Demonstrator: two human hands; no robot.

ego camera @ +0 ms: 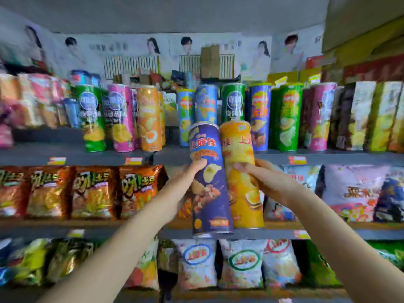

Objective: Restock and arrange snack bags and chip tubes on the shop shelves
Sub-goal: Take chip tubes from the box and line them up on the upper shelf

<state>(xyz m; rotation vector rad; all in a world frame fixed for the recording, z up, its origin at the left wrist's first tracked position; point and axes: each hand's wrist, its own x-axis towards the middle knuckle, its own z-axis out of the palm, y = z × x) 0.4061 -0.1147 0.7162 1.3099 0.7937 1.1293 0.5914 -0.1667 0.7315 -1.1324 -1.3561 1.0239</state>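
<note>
I'm holding up two chip tubes w/ fingers curled round each: left hand (185, 182) gripping purple tube (209, 178), right hand (269, 182) orange tube (242, 171), touching, nearing top shelf (218, 157); I'd seat bases flat, labels outward.

**Behind and above the snack shelves**

Posters of people (153, 48) line the far wall. Two white radiators (131, 66) stand below them, a brown cardboard box (210, 61) between. Yellow-and-red price tags (133, 160) dot the shelf edges. Large cartons (363, 25) sit upper right.
</note>
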